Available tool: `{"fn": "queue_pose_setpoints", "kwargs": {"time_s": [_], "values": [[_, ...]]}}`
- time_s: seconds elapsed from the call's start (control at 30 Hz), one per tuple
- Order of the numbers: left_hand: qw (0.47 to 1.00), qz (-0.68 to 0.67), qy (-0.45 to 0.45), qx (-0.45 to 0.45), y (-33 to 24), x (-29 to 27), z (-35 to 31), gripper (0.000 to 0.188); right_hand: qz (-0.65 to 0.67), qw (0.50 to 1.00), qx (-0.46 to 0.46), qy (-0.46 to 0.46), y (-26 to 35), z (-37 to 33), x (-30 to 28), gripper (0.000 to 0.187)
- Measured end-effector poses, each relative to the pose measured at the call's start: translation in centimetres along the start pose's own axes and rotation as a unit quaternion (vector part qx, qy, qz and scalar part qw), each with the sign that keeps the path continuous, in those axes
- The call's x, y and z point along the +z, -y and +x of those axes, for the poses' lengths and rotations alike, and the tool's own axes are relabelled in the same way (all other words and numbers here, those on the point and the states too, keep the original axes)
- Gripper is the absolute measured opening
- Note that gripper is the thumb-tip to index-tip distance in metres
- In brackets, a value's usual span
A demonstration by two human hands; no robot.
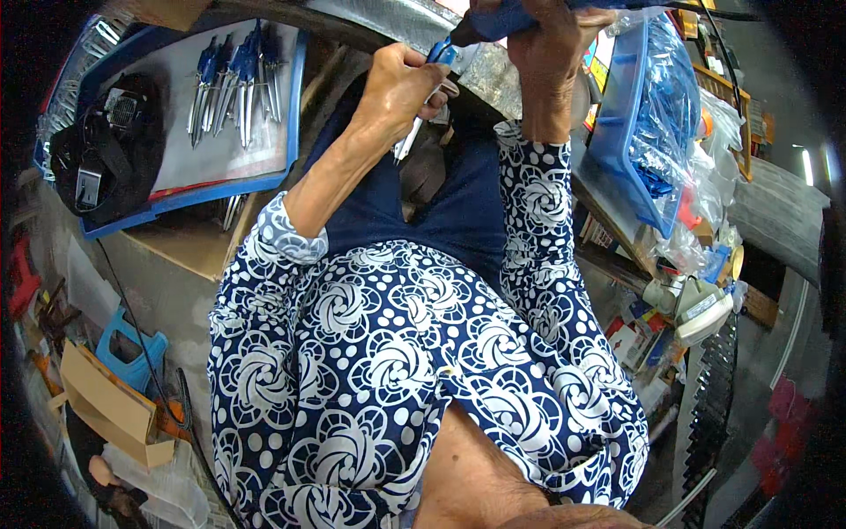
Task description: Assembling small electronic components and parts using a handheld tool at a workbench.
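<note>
My left hand (397,86) is closed around a slim, silver-legged pointed tool with a blue head (444,53). Its narrow legs stick out below my fingers, over my lap. At the top, my right hand (548,60) grips a dark blue corded power tool (504,21), which looks like an electric screwdriver. The power tool's dark nose reaches left to the blue head, touching it or very close. To the left, a blue-rimmed tray (293,115) carries several similar blue-headed pointed tools (242,84), laid side by side on a pale sheet.
A black bag or pouch (101,141) lies at the tray's left end. On the right stands a blue bin (617,132) with blue parts in clear plastic. Lower left are a light-blue stool (132,348) and a cardboard box (110,401). A dark cord (128,300) hangs nearby.
</note>
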State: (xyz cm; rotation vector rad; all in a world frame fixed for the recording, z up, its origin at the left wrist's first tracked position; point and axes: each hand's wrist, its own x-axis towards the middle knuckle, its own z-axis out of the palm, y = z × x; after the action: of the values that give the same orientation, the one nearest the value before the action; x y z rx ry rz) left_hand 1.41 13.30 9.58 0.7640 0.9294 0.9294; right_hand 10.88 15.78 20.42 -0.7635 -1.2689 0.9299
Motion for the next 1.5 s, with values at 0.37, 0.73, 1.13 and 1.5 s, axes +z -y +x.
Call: {"fn": "queue_pose_setpoints", "kwargs": {"time_s": [0.37,0.73,1.13,1.5], "values": [[1.000,-0.009,0.000,-0.012,-0.2,0.0,-0.2,0.015,-0.004,1.000,-0.008,-0.019,-0.8,0.0,-0.2,0.016],[1.000,0.008,-0.011,-0.001,0.1,-0.3,0.2,0.015,-0.034,0.999,-0.018,-0.003,-1.5,0.3,-0.2,0.015],[0.997,0.033,0.003,0.070,-3.3,-8.4,-5.5,0.021,0.111,0.992,-0.024,0.055,1.9,-2.1,0.7,0.027],[0.884,0.253,-0.351,0.180,-2.5,-26.3,-1.5,0.033,0.194,0.980,-0.011,0.034,4.1,-1.8,-0.1,0.023]]}}
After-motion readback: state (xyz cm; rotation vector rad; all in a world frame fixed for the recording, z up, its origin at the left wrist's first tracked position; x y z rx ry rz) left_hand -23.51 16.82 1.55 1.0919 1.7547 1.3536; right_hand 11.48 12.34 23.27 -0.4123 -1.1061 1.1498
